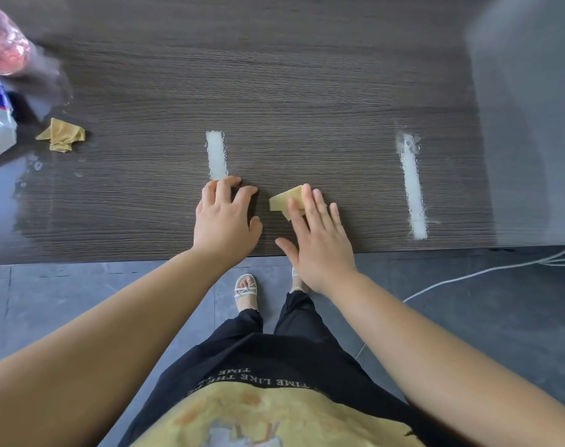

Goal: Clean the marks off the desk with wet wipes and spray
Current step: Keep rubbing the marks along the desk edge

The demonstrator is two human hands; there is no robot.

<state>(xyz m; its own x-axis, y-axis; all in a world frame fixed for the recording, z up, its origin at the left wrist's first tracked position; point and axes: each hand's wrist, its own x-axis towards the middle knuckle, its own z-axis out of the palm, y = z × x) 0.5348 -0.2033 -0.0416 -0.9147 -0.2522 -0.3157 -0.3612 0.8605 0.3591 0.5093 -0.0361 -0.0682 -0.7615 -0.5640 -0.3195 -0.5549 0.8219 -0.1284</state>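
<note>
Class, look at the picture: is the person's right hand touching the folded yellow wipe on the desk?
Touching. The head view shows the right hand lying flat on the folded yellow wipe, covering its near part.

A folded yellow wipe [286, 201] lay flat on the dark desk [307, 91], short white mark [216, 154] at its 10 o'clock, long white mark [412, 188] at 3 o'clock.

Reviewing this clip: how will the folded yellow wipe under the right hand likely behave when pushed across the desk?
The folded wipe is probably soft and floppy: the other wipe at the left lies crumpled. Thin and flat under the straight fingers of the right hand, it looks light and should slide, perhaps bunching.
</note>
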